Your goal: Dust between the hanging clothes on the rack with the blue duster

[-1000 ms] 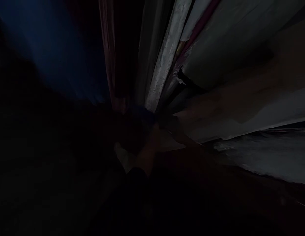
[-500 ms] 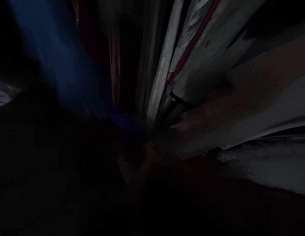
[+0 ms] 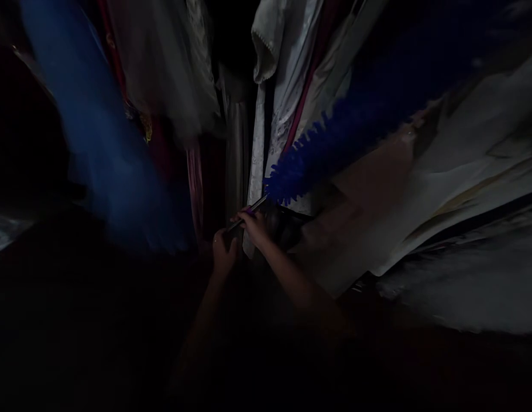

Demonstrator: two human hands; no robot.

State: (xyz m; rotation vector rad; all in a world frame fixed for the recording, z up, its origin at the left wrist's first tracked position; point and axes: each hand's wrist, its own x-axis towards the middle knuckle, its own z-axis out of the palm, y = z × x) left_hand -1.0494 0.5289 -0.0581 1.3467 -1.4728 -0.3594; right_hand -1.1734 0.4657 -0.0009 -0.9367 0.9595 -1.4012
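Note:
My left hand (image 3: 223,250) grips the lower end of the handle of a duster (image 3: 309,157). Higher up, my right hand (image 3: 253,223) is closed round the same thin, metallic-looking shaft. The duster's fluffy dark-blue head slants up to the upper right, in front of the hanging garments there. Its far end fades into the dark at the upper right. Both forearms reach in from the dim lower part of the view.
Long garments hang on both sides: a blue gown (image 3: 103,149) at left, a pink strip (image 3: 195,189), white lacy cloth (image 3: 287,80) at centre, and pale fabric (image 3: 420,212) at right. The lower part of the view is nearly black.
The duster's blue head has swung from low near the centre up to the upper right. Both hands now show more clearly, and the view has shifted a little.

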